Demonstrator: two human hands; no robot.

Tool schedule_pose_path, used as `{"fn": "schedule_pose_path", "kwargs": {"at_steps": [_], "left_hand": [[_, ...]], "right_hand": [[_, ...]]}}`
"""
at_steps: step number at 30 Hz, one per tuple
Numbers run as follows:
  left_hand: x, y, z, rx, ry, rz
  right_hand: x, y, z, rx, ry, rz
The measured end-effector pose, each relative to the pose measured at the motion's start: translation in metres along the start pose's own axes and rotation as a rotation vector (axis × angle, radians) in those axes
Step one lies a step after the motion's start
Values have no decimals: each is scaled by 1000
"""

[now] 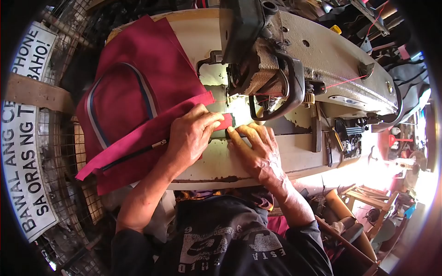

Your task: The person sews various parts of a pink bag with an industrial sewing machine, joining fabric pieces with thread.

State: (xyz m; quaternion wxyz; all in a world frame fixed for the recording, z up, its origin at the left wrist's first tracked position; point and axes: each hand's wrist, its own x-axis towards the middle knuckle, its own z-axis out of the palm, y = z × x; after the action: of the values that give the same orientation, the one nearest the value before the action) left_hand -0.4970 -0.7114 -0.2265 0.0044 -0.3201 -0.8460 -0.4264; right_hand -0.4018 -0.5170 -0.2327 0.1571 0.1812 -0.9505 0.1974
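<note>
A maroon fabric bag piece [133, 50] lies to the left of the sewing machine [322, 55], with a striped handle strap [148, 99] on it. Along its near edge runs a black zipper [131, 155] with a metal pull, beside a long folded maroon strip [142, 131]. My left hand [193, 135] is closed on the strip, whose end pokes out past the fingers toward the needle area. Just right of that end, my right hand [258, 149] has thumb and fingers bent together at a small dark bit. What it pinches is mostly hidden.
The machine's bed [202, 168] has a worn, chipped edge. Red thread [343, 83] runs along the machine arm. Wire mesh with a lettered sign [34, 170] stands at the left. A wooden stool [373, 202] and clutter fill the right, near bright light.
</note>
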Motion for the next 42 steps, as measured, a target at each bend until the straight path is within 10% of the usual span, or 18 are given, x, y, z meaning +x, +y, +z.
{"fn": "schedule_pose_path", "kwargs": {"at_steps": [42], "left_hand": [[-3, -1, 9, 168, 43, 55]], "right_hand": [[26, 29, -15, 124, -231, -82]]}}
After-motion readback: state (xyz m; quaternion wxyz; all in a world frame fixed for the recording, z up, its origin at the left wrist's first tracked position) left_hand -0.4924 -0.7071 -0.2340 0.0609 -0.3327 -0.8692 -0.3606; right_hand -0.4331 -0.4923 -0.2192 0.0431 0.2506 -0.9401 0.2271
